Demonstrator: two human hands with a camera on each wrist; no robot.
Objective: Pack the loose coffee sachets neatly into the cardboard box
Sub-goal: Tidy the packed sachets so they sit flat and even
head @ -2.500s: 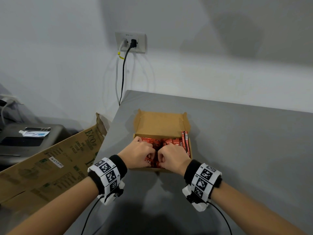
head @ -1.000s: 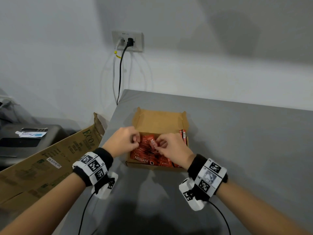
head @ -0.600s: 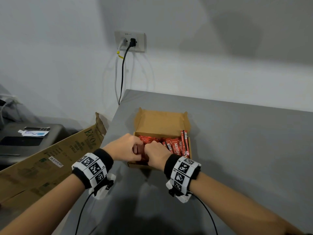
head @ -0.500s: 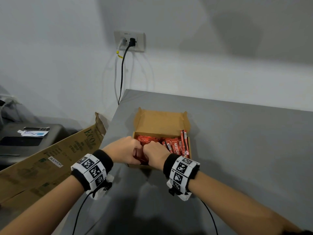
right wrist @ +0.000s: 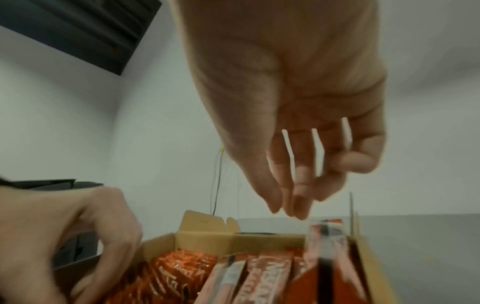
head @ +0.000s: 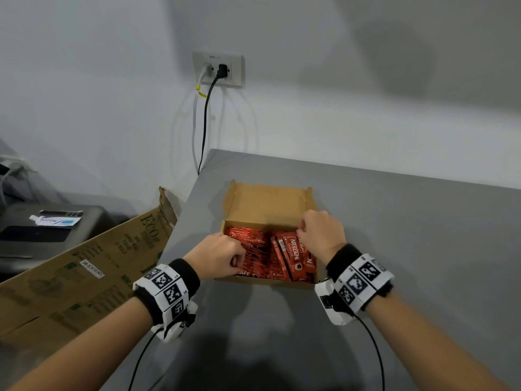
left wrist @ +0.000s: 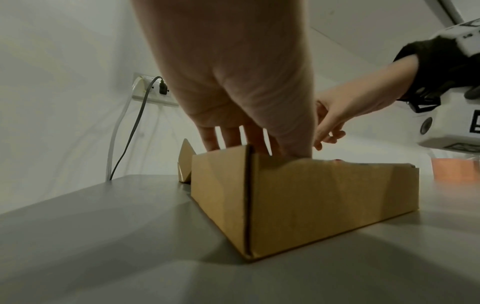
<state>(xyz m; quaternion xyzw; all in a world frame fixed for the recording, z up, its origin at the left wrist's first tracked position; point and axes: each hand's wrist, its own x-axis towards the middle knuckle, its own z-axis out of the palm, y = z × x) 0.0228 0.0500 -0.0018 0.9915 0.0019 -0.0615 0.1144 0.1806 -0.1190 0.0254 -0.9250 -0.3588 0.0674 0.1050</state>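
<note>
— Firstly, your left hand: report its state.
— Fingers curled down inside the left end of the cardboard box, on the crumpled coffee sachets there; whether they pinch one cannot be told.
— And the middle of the box?
— Red sachets stand packed on edge, labels up, filling it toward the right wall.
— Your right hand?
— Over the far right corner, fingers loosely bent and narrowly spread, tips just above the upright sachets. It holds nothing. The box sits on the grey table.

Glossy foil sachets in a matt brown cardboard box
</note>
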